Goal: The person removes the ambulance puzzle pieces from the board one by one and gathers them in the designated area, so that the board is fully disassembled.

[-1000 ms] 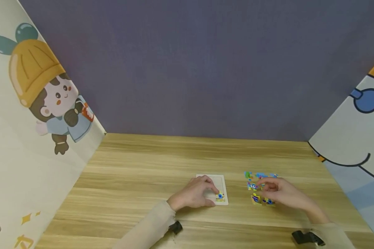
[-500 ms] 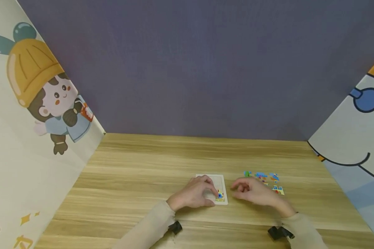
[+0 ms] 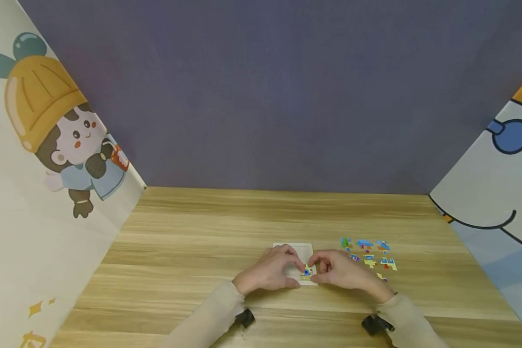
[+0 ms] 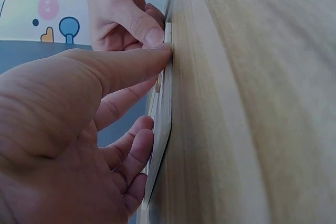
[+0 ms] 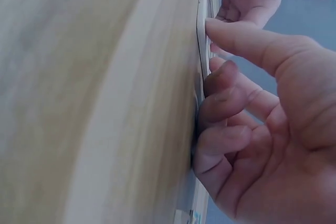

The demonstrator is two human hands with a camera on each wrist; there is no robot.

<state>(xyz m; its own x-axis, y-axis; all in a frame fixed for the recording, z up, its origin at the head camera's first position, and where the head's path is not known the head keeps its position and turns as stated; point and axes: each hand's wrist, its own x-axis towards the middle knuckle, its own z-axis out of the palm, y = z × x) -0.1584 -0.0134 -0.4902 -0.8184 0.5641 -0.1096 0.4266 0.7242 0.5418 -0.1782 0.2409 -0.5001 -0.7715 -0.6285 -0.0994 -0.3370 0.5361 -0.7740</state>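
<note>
A small white puzzle tray (image 3: 303,250) lies on the wooden table. In its near right corner sits a yellow and blue jigsaw piece (image 3: 306,273). My left hand (image 3: 269,270) holds the tray from the left, thumb at the near edge and index fingertip at the piece. From the right, my right hand (image 3: 341,270) holds the tray's right edge, index finger and thumb close beside the piece. In the right wrist view the thumb (image 5: 231,32) meets the tray's rim, other fingers curled against it. The left wrist view shows fingers (image 4: 137,150) bent over the tray.
Right of the tray lie several loose colourful jigsaw pieces (image 3: 369,261), partly hidden behind my right hand. A dark panel (image 3: 287,96) stands along the table's back. White walls with cartoon prints, such as a figure in a yellow hat (image 3: 43,101), flank both sides.
My right hand has moved left from the loose pieces to the tray's right edge, uncovering several of those pieces. My left hand has stayed on the tray.
</note>
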